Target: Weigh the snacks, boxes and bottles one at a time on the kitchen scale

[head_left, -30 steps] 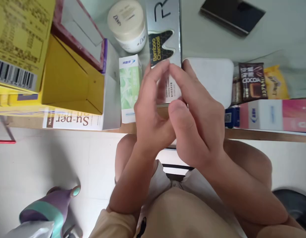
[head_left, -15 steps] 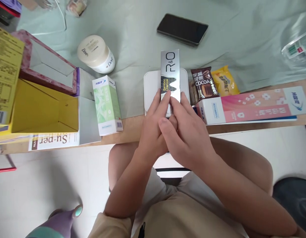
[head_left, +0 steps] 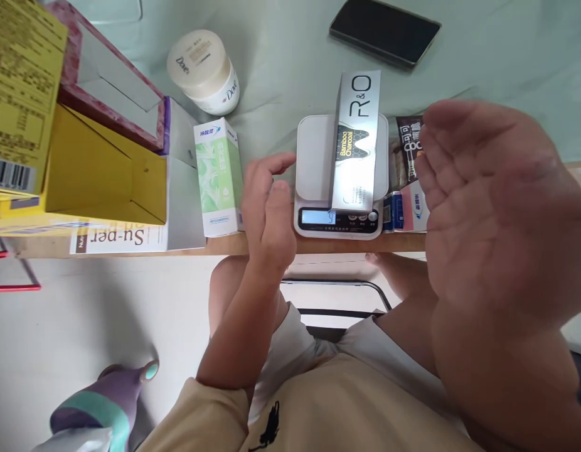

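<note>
A silver toothpaste box (head_left: 357, 141) marked "R&O Bamboo Charcoal" lies lengthwise on a white kitchen scale (head_left: 314, 169) at the table's front edge. The scale's display (head_left: 319, 217) is lit. My left hand (head_left: 266, 210) hovers just left of the scale, fingers loosely apart, holding nothing. My right hand (head_left: 488, 207) is raised close to the camera, palm up and empty, and it hides part of the snack packets to the right of the scale.
A green and white carton (head_left: 218, 176) stands left of the scale. Beyond it are a Dove jar (head_left: 203, 69), open yellow and red boxes (head_left: 106, 169), and a black phone (head_left: 384, 31). A cocoa packet (head_left: 406, 150) lies right of the scale. My knees are below the table edge.
Both hands let go of the toothpaste box, which now rests on the scale. My left hand drew back to the left; my right hand lifted up toward the camera, palm open.
</note>
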Action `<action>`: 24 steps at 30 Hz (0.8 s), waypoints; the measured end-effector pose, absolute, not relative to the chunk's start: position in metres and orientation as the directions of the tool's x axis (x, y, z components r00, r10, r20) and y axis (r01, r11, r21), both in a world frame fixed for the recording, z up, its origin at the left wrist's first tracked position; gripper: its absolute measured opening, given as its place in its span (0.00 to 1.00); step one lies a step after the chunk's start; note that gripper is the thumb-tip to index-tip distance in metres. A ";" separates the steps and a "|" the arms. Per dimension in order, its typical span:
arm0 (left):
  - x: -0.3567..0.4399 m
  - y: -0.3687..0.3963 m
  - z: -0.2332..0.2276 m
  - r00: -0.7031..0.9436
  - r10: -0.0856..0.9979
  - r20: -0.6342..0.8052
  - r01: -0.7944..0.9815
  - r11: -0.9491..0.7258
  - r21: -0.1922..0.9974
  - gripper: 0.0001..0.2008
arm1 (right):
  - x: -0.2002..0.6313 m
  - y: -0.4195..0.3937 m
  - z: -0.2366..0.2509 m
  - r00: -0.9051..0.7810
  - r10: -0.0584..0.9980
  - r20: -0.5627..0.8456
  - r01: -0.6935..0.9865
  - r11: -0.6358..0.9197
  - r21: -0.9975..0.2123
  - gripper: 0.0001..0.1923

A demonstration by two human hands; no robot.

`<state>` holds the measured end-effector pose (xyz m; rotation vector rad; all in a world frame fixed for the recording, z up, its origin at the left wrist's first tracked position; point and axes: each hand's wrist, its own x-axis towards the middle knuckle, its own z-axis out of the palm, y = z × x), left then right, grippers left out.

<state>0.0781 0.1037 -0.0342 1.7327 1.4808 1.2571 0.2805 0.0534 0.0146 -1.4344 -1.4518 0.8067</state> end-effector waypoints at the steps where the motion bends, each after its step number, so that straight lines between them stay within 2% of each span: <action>1: 0.077 0.104 -0.034 -0.034 0.952 0.305 0.450 -0.258 0.855 0.21 | 0.279 0.055 0.014 0.119 0.984 0.135 0.300 0.094 -0.949 0.24; 2: 0.077 0.104 -0.035 -0.031 0.951 0.307 0.439 -0.263 0.859 0.20 | 0.276 0.056 0.015 0.136 0.984 0.111 0.244 0.075 -0.967 0.22; 8: 0.076 0.103 -0.037 0.008 0.945 0.327 0.359 -0.308 0.881 0.16 | 0.253 0.058 0.029 0.219 0.975 0.040 0.149 0.007 -0.989 0.18; 12: 0.081 0.101 -0.035 0.043 0.947 0.318 0.382 -0.310 0.870 0.17 | 0.239 0.058 0.036 0.258 0.965 0.049 0.025 0.044 -0.999 0.14; 16: 0.084 0.101 -0.032 0.032 0.958 0.286 0.417 -0.273 0.867 0.15 | 0.237 0.057 0.035 0.250 0.968 0.034 0.070 0.017 -0.997 0.14; 20: 0.078 0.107 -0.031 -0.090 0.957 0.277 0.547 -0.185 0.816 0.12 | 0.235 0.054 0.029 0.206 0.977 0.051 0.070 0.037 -0.997 0.14; 24: 0.059 0.116 -0.026 -0.314 0.926 0.209 0.655 0.052 0.754 0.14 | 0.223 0.052 0.022 0.121 0.970 0.209 0.026 0.207 -0.978 0.12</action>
